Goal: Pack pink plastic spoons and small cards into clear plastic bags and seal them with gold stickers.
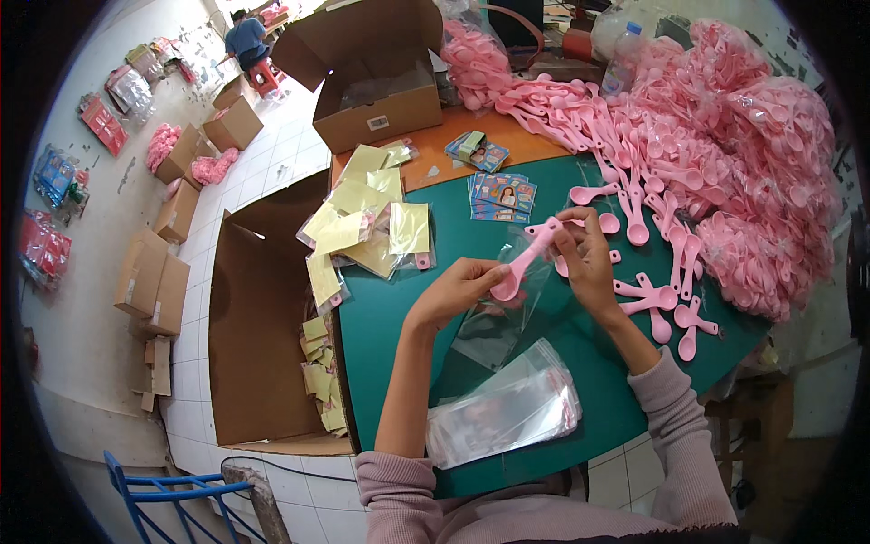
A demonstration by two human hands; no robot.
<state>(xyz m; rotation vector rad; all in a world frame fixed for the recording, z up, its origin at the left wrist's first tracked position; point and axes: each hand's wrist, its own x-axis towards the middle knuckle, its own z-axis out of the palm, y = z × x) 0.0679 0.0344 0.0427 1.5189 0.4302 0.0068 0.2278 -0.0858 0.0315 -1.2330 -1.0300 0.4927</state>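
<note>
A pink measuring spoon [533, 250] is tilted between my hands, bowl toward the left and handle up to the right. My left hand [460, 288] pinches the bowl end, its thumb against the rim. Beneath the spoon hangs a clear plastic bag [492, 334], also caught by the left fingers; its mouth is hard to make out. My right hand [589, 263] has its fingers closed at the handle end. Under my wrists, a stack of clear bags [507, 408] lies on the green table mat [390, 317]. Loose pink spoons [648, 295] lie just right of my right hand.
A large heap of pink spoons [752, 163], partly bagged, covers the right back. Packed pouches with yellow cards [362, 208] lie at left, beside printed cards [504, 197]. A deep carton [272, 335] stands against the table's left edge. Farther off, a person [245, 41] sits.
</note>
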